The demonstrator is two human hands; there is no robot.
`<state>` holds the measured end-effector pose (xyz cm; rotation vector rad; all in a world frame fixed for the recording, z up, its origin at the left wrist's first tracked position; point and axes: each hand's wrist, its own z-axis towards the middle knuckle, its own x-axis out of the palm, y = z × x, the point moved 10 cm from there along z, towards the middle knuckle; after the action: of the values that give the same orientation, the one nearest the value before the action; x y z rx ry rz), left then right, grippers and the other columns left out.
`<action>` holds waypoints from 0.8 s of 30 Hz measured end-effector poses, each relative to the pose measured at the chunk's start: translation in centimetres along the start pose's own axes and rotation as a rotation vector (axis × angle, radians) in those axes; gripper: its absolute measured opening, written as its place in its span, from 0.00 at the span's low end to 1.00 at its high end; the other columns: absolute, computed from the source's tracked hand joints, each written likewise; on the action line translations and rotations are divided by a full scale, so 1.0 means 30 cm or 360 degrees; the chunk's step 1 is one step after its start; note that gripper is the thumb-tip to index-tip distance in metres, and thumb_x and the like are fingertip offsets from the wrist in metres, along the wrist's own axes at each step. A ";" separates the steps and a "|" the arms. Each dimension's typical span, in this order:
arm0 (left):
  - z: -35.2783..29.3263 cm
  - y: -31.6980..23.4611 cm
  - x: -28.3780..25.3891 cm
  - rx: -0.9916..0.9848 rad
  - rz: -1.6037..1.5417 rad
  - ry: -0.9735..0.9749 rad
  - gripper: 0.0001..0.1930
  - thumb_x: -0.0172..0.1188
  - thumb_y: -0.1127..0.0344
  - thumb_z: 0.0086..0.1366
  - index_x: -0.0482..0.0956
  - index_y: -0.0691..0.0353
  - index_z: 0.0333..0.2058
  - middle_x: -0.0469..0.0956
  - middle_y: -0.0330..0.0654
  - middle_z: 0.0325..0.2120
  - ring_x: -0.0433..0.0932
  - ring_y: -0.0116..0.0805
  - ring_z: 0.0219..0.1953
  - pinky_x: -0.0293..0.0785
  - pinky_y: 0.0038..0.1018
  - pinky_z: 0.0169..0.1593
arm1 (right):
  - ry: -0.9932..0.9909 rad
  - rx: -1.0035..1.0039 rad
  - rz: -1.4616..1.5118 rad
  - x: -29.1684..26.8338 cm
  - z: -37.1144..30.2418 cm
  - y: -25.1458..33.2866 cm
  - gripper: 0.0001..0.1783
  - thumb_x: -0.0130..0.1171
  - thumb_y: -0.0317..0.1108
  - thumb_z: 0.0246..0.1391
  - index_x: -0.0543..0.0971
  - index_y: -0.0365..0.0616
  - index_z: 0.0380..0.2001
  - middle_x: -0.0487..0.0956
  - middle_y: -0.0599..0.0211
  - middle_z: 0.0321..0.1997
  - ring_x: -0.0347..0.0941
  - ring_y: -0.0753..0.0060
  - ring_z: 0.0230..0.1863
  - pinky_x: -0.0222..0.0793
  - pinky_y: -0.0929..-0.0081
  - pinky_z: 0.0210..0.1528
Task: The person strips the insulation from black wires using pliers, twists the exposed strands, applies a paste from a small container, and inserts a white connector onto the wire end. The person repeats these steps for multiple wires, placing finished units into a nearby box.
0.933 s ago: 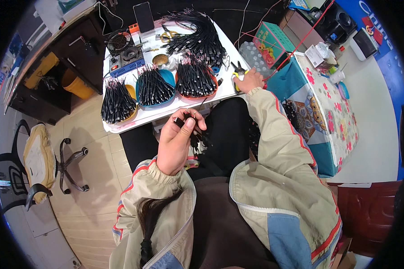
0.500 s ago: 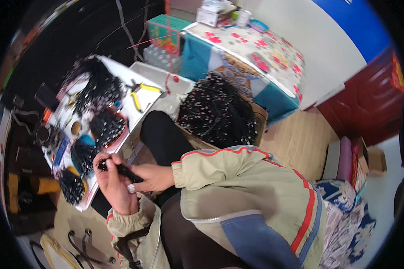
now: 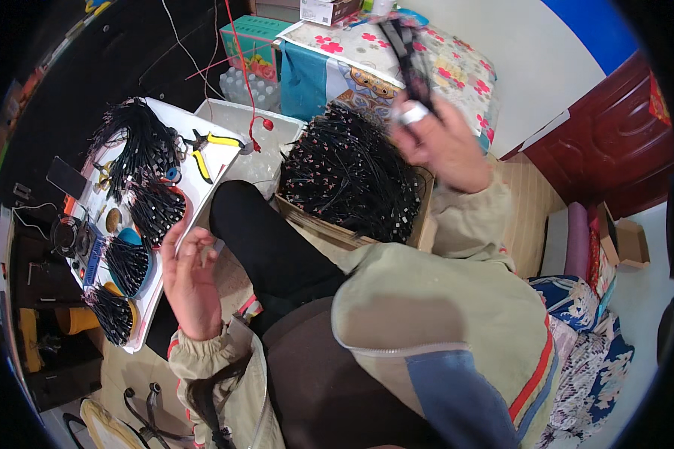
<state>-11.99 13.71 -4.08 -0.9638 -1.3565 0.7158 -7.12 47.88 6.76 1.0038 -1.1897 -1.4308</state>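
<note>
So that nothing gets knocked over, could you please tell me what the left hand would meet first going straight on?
Going that way, the left hand would probably meet the orange bowl of black cables first, though depth is hard to judge.

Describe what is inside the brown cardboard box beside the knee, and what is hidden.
A heap of thin black cables with pale and pinkish ends lies in the brown cardboard box. It covers the bottom, which cannot be seen.
</note>
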 end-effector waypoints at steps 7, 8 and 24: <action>-0.004 0.222 0.009 -0.0336 0.0018 0.0208 0.13 0.52 0.72 0.65 0.69 0.65 0.48 0.76 0.41 0.33 0.71 0.25 0.34 0.67 0.20 0.39 | -0.0125 0.0186 -0.1428 -0.326 0.130 -0.491 0.15 0.55 0.36 0.56 0.70 0.36 0.41 0.77 0.48 0.33 0.76 0.46 0.37 0.71 0.59 0.42; -0.008 0.243 0.008 -0.0371 0.0025 0.0224 0.11 0.52 0.71 0.66 0.70 0.65 0.46 0.76 0.40 0.31 0.72 0.25 0.32 0.67 0.19 0.38 | -0.0158 0.0051 -0.1751 -0.340 0.152 -0.590 0.15 0.55 0.35 0.54 0.71 0.37 0.41 0.76 0.42 0.37 0.72 0.37 0.43 0.68 0.53 0.48; 0.018 0.463 -0.050 -0.0816 0.0158 0.0276 0.05 0.50 0.72 0.66 0.74 0.64 0.39 0.75 0.38 0.28 0.71 0.24 0.30 0.66 0.19 0.35 | -0.0585 0.0398 -0.1674 -0.413 0.177 -1.216 0.17 0.63 0.36 0.49 0.77 0.43 0.42 0.79 0.49 0.39 0.76 0.46 0.42 0.71 0.58 0.45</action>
<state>-11.17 18.82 -17.07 -1.4719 -1.3706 0.3462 -16.45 62.32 -28.12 1.7360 -1.1467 -2.3917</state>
